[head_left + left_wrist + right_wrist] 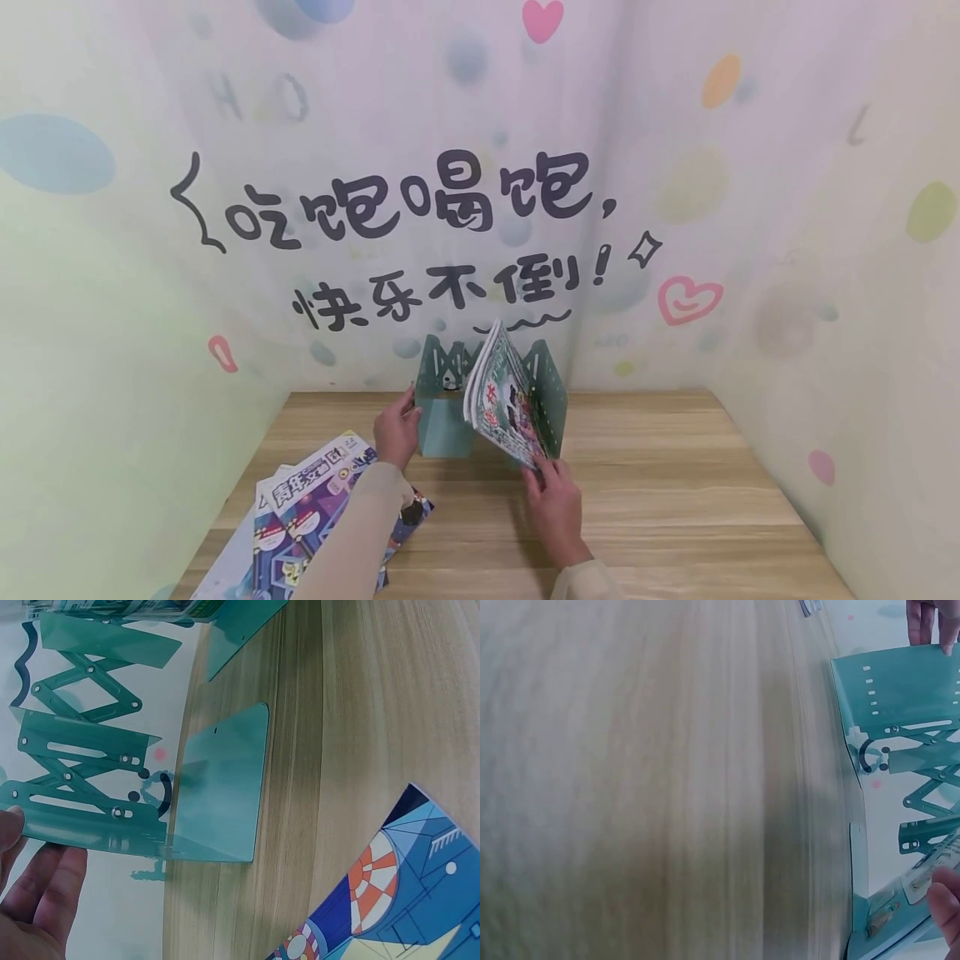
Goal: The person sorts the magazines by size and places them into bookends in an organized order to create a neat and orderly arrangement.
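A teal expandable metal bookend [446, 429] with scissor-like linkages stands at the back of the table. My left hand [397, 429] grips its left side panel, thumb on one face and fingers on the other, as the left wrist view shows. With my right hand [555, 504] I pinch the lower near corner of a small stack of magazines [502, 404]. These tilt between the bookend's side panels, toward the right one; whether their lower edge touches the base is hidden. In the right wrist view, my right thumb [946, 904] lies against the magazines, near the bookend's right panel.
More magazines [322, 492] with blue and purple covers lie fanned out at the left of the wooden table [675, 492], partly under my left forearm. A pale printed curtain [465, 100] hangs right behind the bookend and along both sides.
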Action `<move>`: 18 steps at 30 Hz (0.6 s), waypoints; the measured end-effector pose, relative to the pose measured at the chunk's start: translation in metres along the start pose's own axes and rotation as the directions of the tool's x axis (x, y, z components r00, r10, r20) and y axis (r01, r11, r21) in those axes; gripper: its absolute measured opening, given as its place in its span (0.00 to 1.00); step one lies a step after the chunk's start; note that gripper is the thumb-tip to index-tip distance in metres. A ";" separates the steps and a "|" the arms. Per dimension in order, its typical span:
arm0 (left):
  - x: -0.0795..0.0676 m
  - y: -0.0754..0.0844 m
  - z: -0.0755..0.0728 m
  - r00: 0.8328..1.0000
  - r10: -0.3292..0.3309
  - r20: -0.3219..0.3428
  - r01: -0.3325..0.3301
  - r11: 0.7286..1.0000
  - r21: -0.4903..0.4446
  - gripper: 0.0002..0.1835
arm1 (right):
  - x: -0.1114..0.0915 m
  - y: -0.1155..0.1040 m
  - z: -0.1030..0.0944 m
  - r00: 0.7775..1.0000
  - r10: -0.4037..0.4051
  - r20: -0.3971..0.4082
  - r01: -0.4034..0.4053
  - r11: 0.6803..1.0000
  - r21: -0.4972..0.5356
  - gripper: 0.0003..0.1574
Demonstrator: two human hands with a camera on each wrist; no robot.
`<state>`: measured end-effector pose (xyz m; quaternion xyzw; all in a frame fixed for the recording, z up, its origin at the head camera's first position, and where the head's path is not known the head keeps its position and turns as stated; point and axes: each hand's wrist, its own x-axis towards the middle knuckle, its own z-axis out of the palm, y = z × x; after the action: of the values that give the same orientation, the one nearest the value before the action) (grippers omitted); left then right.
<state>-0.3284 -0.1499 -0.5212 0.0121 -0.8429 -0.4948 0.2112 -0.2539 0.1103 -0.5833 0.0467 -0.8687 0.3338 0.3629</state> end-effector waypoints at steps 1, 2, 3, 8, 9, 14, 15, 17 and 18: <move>0.000 0.000 0.000 1.000 0.010 -0.005 -0.010 1.000 -0.003 0.25 | 0.001 0.001 0.000 1.000 -0.017 -0.018 0.017 1.000 0.006 0.18; 0.000 -0.001 0.000 1.000 0.022 -0.008 -0.022 1.000 -0.005 0.25 | 0.002 0.002 0.000 0.999 -0.032 -0.034 0.032 0.999 0.010 0.16; 0.000 -0.001 0.000 0.999 0.030 -0.012 -0.030 0.999 -0.009 0.25 | 0.003 0.003 -0.001 0.998 -0.041 -0.048 0.042 0.999 0.016 0.15; -0.001 -0.002 -0.001 0.998 0.063 -0.023 -0.063 0.998 -0.011 0.25 | 0.009 0.004 -0.005 0.993 -0.052 -0.103 0.057 0.997 0.048 0.10; -0.001 -0.002 -0.001 0.998 0.063 -0.024 -0.064 0.998 -0.009 0.25 | 0.010 0.004 -0.006 0.993 -0.051 -0.110 0.057 0.997 0.054 0.10; -0.002 0.000 -0.001 0.998 0.062 -0.016 -0.062 0.998 -0.011 0.25 | 0.013 0.005 -0.008 0.991 -0.060 -0.118 0.066 0.996 0.052 0.09; -0.002 0.000 -0.001 0.998 0.062 -0.014 -0.062 0.998 -0.010 0.25 | 0.013 0.005 -0.008 0.991 -0.065 -0.121 0.072 0.996 0.052 0.09; -0.003 0.001 -0.001 0.998 0.064 -0.016 -0.065 0.998 -0.011 0.25 | 0.013 0.005 -0.008 0.989 -0.073 -0.125 0.080 0.995 0.052 0.09; -0.003 0.001 -0.001 0.998 0.066 -0.017 -0.067 0.998 -0.010 0.25 | 0.014 0.005 -0.008 0.989 -0.073 -0.127 0.081 0.995 0.053 0.09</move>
<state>-0.3253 -0.1493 -0.5208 -0.0130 -0.8384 -0.4918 0.2345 -0.2605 0.1216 -0.5727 0.0696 -0.8319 0.3467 0.4276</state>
